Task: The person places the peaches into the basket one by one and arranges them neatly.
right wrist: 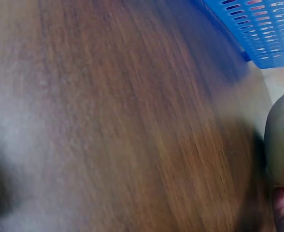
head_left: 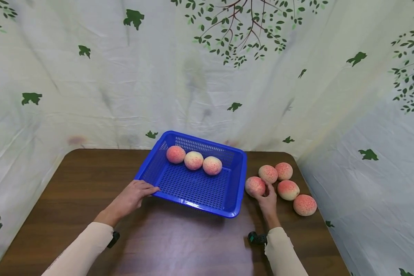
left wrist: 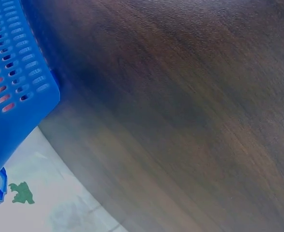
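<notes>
A blue plastic basket (head_left: 196, 193) with slotted walls stands on the table. Along its back part lie three pink-and-cream peaches in a row, the left one (head_left: 176, 154) redder than the middle peach (head_left: 194, 160) and the right peach (head_left: 212, 165). My left hand (head_left: 138, 195) grips the basket's rim at the front left corner. To the right of the basket, my right hand (head_left: 267, 199) holds a peach (head_left: 255, 186) between thumb and fingers. In the right wrist view this peach (right wrist: 283, 140) appears at the right edge, with a thumb (right wrist: 281, 210) against its underside.
Several more peaches (head_left: 288, 190) are grouped just beyond and right of my right hand, the nearest peach (head_left: 305, 205) close to the table's right edge. The brown wooden table (head_left: 179, 245) meets a pale leaf-printed curtain (head_left: 124, 96) at its back and right.
</notes>
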Motion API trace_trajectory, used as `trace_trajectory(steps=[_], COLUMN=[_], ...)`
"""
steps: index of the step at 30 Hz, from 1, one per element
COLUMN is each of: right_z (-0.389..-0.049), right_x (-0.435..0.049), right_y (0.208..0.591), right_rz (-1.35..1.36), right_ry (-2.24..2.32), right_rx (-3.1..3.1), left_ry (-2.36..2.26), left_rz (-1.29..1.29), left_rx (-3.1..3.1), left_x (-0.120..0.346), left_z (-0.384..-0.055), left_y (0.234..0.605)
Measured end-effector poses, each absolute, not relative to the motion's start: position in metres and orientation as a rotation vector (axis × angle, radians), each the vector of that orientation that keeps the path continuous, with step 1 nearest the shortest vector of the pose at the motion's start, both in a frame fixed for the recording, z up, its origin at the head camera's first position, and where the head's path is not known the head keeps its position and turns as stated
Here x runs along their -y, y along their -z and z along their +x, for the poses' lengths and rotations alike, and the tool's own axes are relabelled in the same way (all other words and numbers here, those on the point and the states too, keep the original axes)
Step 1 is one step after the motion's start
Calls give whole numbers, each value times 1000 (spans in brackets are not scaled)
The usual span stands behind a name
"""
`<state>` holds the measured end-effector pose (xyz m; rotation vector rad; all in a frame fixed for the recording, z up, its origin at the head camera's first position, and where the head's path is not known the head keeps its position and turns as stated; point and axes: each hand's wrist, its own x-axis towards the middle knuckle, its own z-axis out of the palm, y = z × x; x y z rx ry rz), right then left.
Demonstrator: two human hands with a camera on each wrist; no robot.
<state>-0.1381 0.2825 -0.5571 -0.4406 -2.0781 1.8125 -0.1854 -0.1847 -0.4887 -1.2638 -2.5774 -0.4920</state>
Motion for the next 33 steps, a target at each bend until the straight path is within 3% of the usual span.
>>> trace_trajectory(steps=[33], right_z=[-138], right_x=[-286], right_y=[559], right_rz=[-451], right_ry=[-1776], right_rx=[2234], left_ry=[500], left_rz=[-1287], left_rx=[2499], left_x=[186], left_z=[-184], left_y=[492])
